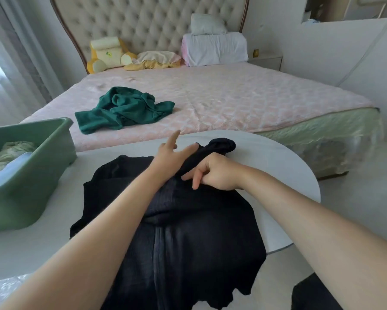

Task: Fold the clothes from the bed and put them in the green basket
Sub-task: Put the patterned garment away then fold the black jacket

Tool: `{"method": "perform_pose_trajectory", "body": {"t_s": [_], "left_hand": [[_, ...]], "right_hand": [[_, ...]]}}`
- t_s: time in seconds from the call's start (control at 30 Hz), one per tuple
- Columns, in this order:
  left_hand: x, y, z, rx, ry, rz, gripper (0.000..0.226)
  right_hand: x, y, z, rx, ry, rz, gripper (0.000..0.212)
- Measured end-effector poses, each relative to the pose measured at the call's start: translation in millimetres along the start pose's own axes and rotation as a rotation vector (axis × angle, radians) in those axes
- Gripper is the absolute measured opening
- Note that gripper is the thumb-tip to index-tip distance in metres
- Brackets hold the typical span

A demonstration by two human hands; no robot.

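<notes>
From the head view, the black garment [165, 220] lies spread on the white round table [277, 175], directly under both hands, likely so it can be flattened before folding. The left hand [168, 157] rests on the cloth with fingers [173, 136] splayed and lifted, gripping nothing, seemingly pinning the fabric. Just right of those fingers, the right hand [215, 172] pinches a bunched fold of the garment, 2 fingers curled downward, probably drawing a sleeve inward. Well left of the fingers sits the green basket [31, 171], already holding a pale folded item [11, 151]. Beyond the fingertips, 1 green garment [123, 109] lies crumpled on the bed [233, 97], unfolded.
</notes>
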State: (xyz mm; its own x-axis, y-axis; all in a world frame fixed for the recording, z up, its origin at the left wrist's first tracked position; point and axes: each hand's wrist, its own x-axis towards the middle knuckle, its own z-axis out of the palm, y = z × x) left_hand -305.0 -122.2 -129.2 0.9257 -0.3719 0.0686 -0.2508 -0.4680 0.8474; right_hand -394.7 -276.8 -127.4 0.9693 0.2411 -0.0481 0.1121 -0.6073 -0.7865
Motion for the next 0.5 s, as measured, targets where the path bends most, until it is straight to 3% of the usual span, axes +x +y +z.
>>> {"method": "perform_pose_trajectory", "body": {"t_s": [0.07, 0.17, 0.23, 0.3, 0.4, 0.5], "left_hand": [[-2, -19, -6, 0.21, -0.114, 0.015, 0.078], [-3, -35, -8, 0.435, -0.183, 0.095, 0.06], [-4, -35, -7, 0.57, -0.091, 0.171, 0.048], [-4, -28, -6, 0.696, 0.047, 0.236, 0.04], [-2, -23, -10, 0.714, 0.128, 0.233, 0.025], [3, -21, -18, 0.498, 0.134, 0.153, 0.015]], "right_hand": [[6, 3, 6, 0.057, 0.087, 0.037, 0.052], [15, 10, 1, -0.052, 0.372, 0.076, 0.045], [18, 19, -6, -0.25, 0.469, 0.077, 0.037], [21, 30, -11, -0.442, 0.43, 0.117, 0.042], [29, 39, -11, -0.585, 0.343, 0.182, 0.06], [39, 39, -11, -0.682, 0.404, 0.201, 0.053]]}}
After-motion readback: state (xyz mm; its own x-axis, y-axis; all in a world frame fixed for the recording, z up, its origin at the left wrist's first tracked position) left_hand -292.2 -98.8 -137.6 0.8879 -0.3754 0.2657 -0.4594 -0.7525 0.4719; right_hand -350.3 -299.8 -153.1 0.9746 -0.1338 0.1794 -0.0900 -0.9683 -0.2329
